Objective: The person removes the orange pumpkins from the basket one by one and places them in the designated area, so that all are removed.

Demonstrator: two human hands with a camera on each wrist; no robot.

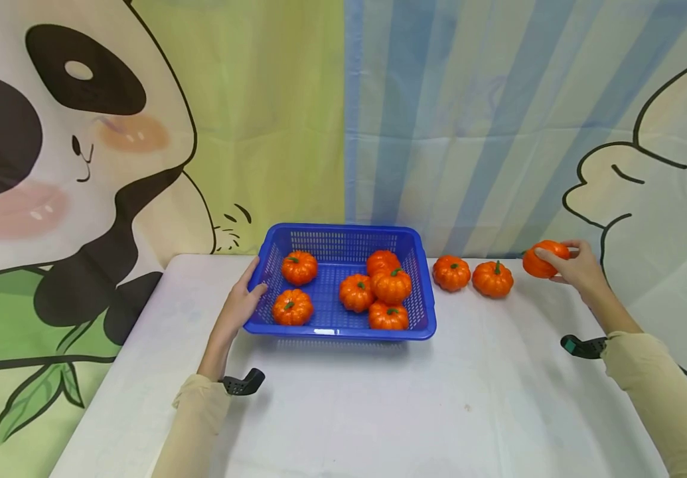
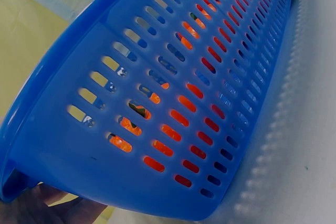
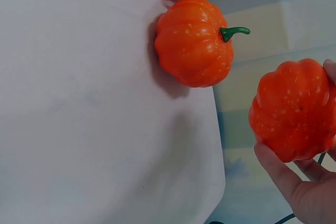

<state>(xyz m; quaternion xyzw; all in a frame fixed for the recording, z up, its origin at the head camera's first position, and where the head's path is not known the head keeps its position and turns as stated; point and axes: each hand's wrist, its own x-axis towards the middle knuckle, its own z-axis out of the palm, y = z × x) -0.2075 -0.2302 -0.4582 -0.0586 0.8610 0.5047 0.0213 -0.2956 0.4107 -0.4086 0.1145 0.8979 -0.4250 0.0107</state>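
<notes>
Glossy, ribbed orange pumpkins (image 1: 293,307) are spreading from the centre to the upper right of the frame. Left of centre, the left hand (image 1: 238,302) is gripping the rim of a blue, rectangular plastic basket (image 1: 379,334), thumb lying over it and fingers tucking underneath, probably steadying it. Inside, two pumpkins are sitting left and four are crowding right, one seemingly leaning on its neighbours. Right of the basket, two more are resting side by side on the white tabletop (image 1: 379,411). Far right, the right hand (image 1: 582,269) is pinching another pumpkin (image 1: 537,267) between thumb and fingers, apparently taking its weight, off the table.
</notes>
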